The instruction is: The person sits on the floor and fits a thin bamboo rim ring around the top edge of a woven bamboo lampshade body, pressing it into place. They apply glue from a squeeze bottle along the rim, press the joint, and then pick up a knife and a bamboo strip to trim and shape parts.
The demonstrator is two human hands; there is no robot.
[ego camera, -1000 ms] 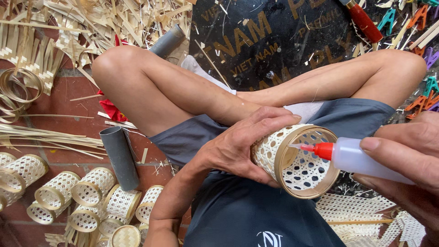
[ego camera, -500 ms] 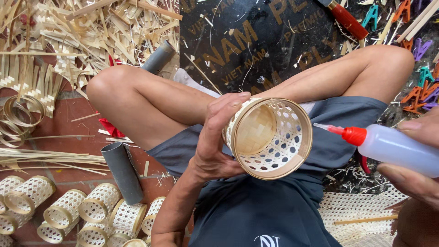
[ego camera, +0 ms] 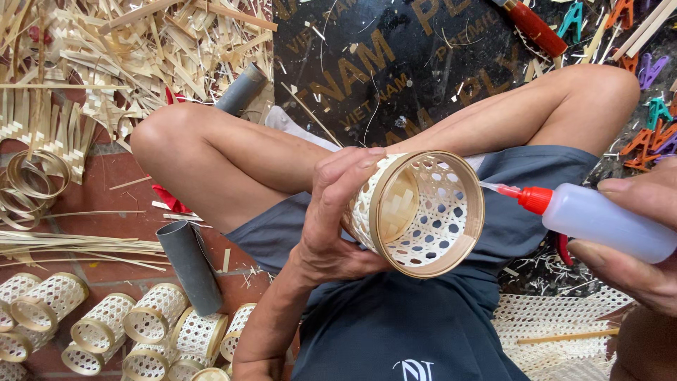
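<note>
Bamboo woven cup (ego camera: 416, 212) sits gripped in the left hand (ego camera: 331, 212) over the lap, open end facing up; right hand (ego camera: 635, 247) squeezes a red-tipped glue bottle (ego camera: 599, 219), nozzle just beside the rim.

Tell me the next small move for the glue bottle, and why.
Probably ease the right hand leftward so the glue bottle meets the rim of the woven bamboo cup. The red nozzle's fine tip already points at the rim's right edge, seemingly just short of it, while the left hand holds the cup tilted, mouth toward the camera.
</note>
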